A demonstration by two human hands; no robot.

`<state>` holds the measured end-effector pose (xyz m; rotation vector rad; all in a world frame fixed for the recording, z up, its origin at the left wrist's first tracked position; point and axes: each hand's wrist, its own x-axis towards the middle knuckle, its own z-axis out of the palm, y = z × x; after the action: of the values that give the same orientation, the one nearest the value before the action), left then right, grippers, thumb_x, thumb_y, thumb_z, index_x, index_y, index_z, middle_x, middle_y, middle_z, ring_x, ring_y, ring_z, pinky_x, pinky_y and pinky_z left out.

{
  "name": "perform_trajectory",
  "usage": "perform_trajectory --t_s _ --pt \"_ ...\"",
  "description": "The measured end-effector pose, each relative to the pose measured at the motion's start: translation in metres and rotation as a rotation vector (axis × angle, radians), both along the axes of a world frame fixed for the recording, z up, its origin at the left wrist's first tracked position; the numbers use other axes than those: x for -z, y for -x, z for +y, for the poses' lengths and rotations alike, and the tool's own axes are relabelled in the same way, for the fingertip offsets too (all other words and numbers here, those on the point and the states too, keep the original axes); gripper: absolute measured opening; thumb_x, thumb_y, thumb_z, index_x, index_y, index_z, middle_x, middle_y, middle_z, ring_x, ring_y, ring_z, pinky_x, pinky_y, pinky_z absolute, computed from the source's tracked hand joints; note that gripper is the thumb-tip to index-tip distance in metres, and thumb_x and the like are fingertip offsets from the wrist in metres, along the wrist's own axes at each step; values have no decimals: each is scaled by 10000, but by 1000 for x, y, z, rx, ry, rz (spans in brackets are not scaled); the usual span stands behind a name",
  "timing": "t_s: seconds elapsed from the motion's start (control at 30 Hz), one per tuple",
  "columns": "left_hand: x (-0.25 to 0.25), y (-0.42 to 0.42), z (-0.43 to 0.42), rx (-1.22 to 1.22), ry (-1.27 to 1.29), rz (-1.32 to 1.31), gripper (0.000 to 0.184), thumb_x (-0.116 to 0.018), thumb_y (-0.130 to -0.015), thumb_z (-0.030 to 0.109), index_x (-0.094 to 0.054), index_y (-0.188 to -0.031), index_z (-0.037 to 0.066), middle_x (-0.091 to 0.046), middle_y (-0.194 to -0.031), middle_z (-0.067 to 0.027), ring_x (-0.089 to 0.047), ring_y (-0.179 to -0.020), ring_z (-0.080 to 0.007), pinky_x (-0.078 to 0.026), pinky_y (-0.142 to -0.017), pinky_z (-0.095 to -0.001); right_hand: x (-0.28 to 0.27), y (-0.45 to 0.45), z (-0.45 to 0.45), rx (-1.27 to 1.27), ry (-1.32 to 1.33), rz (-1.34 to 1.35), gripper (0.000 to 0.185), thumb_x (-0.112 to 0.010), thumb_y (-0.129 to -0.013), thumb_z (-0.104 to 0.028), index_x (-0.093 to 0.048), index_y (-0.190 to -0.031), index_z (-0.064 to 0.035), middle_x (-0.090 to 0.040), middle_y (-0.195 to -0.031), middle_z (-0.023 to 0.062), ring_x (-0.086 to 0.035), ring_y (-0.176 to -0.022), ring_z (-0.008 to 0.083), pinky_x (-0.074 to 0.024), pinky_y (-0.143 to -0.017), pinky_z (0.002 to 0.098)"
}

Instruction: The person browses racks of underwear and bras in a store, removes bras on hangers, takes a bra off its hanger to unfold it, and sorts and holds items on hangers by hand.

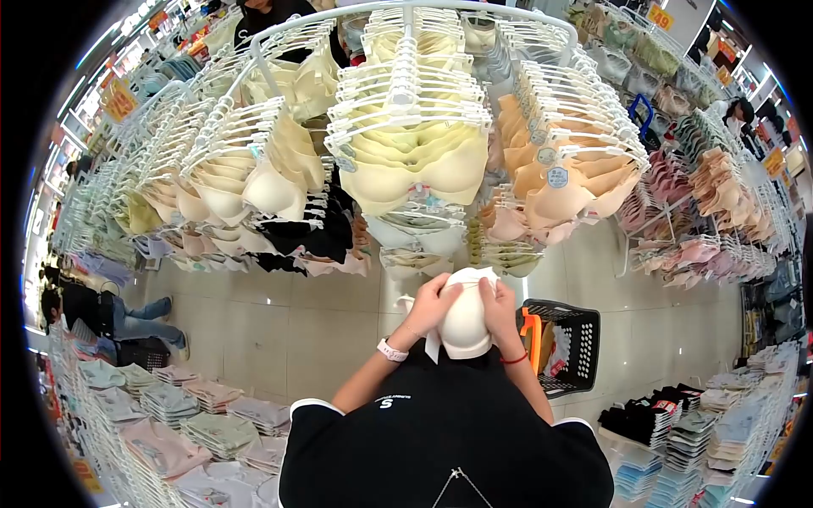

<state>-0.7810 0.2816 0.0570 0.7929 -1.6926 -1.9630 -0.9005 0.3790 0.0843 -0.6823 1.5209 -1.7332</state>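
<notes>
A cream bra [466,326] with moulded cups is folded together in front of my chest. My left hand [434,306] grips its left side, the thumb lying over the cup. On the opposite side my right hand [498,310] holds it, fingers closed around the upper edge. A white tag [433,347] hangs below my left hand. Just ahead of both hands is a rack of pale yellow bras [411,182] on white hangers. The fingers' undersides are hidden by the bra.
A black shopping basket [584,347] with an orange handle [531,330] stands right of me. Peach bras [559,199] and beige bras [279,190] hang on either side. Folded garments [212,432] lie in stacks at lower left. A person [110,313] stands at far left.
</notes>
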Motion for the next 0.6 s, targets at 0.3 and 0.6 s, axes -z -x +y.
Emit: perform_trajectory --t_s 0.3,0.6 --pt "-32 13 1 395 444 -169 818 -736 -665 368 -335 -1306 57 -581 -1065 -236 -572 -978 -371 -453 -835 -401 0 30 6 153 -63 19 222 -577 -877 -146 -542 -1013 26 -601 -900 54 -546 -805 87 -444 -671 224" --pt "-44 6 -30 178 214 -94 481 -640 -811 336 -530 -1114 -21 -631 -972 -171 -622 -846 -250 -481 -752 -346 -40 37 -13 -368 36 907 859 -800 -606 -279 -379 -1314 -35 -378 -1346 190 -375 -1236 363 -334 -1012 414"
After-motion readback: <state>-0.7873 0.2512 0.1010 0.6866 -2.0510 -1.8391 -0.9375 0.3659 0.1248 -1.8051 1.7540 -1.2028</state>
